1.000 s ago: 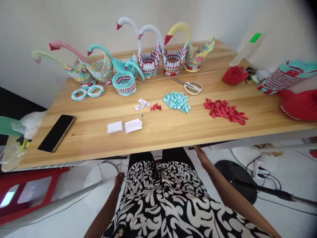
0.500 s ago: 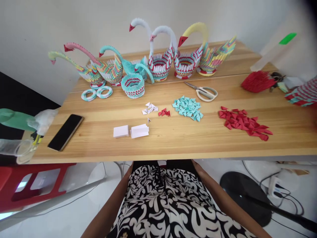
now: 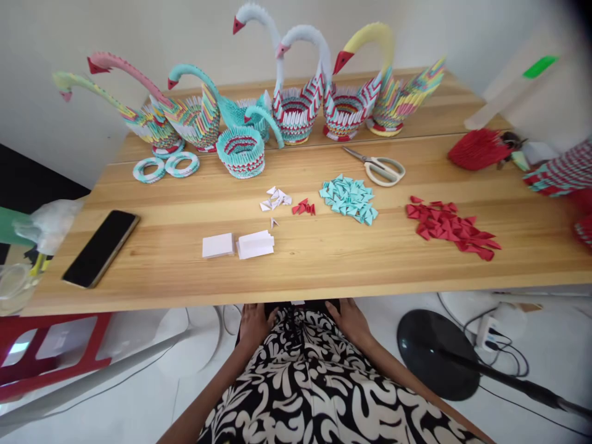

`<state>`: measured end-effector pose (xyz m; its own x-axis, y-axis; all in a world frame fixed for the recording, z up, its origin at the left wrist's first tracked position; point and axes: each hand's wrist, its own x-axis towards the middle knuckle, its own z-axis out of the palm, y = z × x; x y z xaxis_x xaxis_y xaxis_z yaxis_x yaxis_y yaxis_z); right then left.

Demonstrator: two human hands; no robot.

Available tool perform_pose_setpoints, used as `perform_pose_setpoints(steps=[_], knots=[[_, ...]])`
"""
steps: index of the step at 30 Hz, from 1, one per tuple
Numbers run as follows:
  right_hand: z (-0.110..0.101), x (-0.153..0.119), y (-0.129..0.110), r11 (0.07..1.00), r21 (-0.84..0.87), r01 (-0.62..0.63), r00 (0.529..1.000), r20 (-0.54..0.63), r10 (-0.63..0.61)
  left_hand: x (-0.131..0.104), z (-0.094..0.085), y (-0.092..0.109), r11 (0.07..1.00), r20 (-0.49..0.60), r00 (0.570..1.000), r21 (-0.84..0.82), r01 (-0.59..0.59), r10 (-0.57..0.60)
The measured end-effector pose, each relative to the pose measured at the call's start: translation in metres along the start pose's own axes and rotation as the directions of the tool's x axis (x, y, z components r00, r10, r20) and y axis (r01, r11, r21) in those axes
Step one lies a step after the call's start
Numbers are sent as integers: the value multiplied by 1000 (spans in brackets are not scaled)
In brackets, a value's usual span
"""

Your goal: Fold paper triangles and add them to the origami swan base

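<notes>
My left hand (image 3: 255, 323) lies flat on my lap just below the table's front edge, fingers apart and nothing in them. On the other side of my lap rests my right hand (image 3: 350, 320), also open; the table edge hides some fingertips. On the table nearest my hands are two stacks of small white paper, a left stack (image 3: 218, 245) and a right stack (image 3: 255, 245). Behind them are white folded paper pieces (image 3: 277, 198) and a few red folded pieces (image 3: 304, 207). A heap of turquoise folded pieces (image 3: 349, 198) and a larger red heap (image 3: 451, 227) lie further right.
Scissors (image 3: 379, 168) lie behind the turquoise heap. A phone (image 3: 100, 248) is at the left. Paper swan baskets, such as the yellow-necked one (image 3: 351, 111), line the back, with two paper rings (image 3: 182, 164) and a small turquoise basket (image 3: 241, 152) in front.
Both hands have come into view from beneath the table edge, drawn back along my lap. The camera view has shifted slightly; the table items look unmoved.
</notes>
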<state>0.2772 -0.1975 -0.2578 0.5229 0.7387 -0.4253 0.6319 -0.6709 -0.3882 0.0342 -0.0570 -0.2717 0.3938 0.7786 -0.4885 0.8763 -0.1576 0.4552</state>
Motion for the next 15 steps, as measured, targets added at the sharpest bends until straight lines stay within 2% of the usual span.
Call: perform_pose_setpoints(steps=[2, 3, 4, 6, 7, 9, 10, 11, 13, 15], knots=[[4, -5, -4, 991, -49, 123, 986, -105, -127, -1, 7, 15, 951, 38, 986, -272, -148, 165], [6, -6, -5, 980, -48, 192, 972, -130, -197, 0, 9, 21, 876, 66, 972, -450, -171, 224], [8, -8, -6, 963, -16, 269, 956, -114, -269, 0, 11, 25, 790, 98, 960, -594, -155, 262], [10, -11, -6, 900, 172, 401, 910, 38, -413, 0, 10, 29, 662, 142, 956, -746, -67, 256], [9, -13, -7, 855, 311, 414, 874, 127, -470, -2, 7, 27, 603, 163, 960, -798, -7, 227], [4, -20, -10, 770, 553, 319, 823, 242, -514, -11, -3, 21, 330, 239, 964, -925, 189, 117], [-2, -26, -13, 743, 620, 252, 829, 257, -496, -18, -12, 17, 222, 296, 951, -937, 270, 95], [-10, -32, -16, 729, 653, 206, 847, 254, -466, -26, -22, 14, 169, 313, 948, -939, 299, 64], [-34, -47, -25, 730, 659, 182, 849, 270, -455, -46, -48, 12, 188, 328, 944, -929, 318, 25], [-69, -63, -35, 723, 646, 245, 828, 248, -503, -69, -81, 18, 300, 215, 976, -931, 209, -13]])
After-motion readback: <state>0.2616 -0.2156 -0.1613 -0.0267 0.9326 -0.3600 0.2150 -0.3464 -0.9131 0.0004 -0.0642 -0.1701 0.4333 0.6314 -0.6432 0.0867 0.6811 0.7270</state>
